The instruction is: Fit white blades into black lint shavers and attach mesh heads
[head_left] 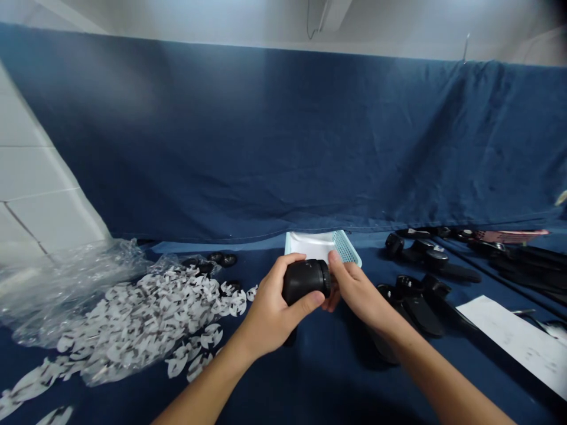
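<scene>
A black, rounded cylindrical part with a ridged ring at its right end lies sideways between my hands. My left hand wraps round its body, with the thumb along the near side. At the ridged end, the thumb and curled fingers of my right hand close in on the part; its fingertips are partly hidden. Just behind the hands stands a light blue plastic basket with perforated sides and something white inside. To the left of my left hand is a large heap of small white curved pieces.
Crumpled clear plastic bags lie at the far left. Several black parts with long handle shapes spread over the right side, near a white paper sheet. A pink basket sits farther right. Blue cloth hangs behind the table.
</scene>
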`<act>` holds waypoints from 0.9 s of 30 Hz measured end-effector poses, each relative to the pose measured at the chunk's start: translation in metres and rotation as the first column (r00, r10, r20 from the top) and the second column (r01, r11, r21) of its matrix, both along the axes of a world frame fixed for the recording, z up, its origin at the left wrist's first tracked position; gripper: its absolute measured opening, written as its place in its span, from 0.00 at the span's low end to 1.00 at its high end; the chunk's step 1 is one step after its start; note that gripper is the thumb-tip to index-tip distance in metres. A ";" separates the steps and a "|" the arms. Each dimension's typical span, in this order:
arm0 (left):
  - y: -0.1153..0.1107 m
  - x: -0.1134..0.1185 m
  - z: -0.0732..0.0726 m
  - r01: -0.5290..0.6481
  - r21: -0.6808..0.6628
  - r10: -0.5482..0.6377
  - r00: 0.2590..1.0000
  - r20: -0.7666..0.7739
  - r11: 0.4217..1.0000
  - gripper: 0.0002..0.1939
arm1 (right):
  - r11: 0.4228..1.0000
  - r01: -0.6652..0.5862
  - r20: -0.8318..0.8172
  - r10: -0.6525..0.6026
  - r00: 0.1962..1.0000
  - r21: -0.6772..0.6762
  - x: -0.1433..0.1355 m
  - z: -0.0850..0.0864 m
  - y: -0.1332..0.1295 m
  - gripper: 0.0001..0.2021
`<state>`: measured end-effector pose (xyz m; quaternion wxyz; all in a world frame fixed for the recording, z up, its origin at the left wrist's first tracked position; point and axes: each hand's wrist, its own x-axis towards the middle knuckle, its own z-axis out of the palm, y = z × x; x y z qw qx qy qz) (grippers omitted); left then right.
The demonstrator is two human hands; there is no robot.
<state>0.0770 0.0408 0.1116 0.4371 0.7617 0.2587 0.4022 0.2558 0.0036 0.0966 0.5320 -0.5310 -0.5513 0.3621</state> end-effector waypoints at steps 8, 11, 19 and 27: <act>0.008 0.002 0.000 -0.012 -0.170 0.029 0.995 0.096 0.985 0.26 | 0.945 -0.324 0.114 0.326 0.939 -0.033 0.018 0.026 -0.016 0.23; 0.011 0.001 -0.001 -0.024 -0.144 0.040 0.994 0.103 0.989 0.26 | 0.936 -0.255 0.190 0.304 0.934 -0.241 0.023 0.027 -0.018 0.35; 0.013 -0.001 -0.001 -0.057 -0.113 0.068 0.993 0.095 0.992 0.26 | 0.927 -0.372 -0.009 0.372 0.928 -0.039 0.021 0.024 -0.018 0.29; 0.008 -0.003 0.004 0.017 -0.093 -0.009 0.996 0.086 0.996 0.25 | 0.942 -0.278 0.052 0.273 0.961 0.187 0.013 0.023 -0.014 0.36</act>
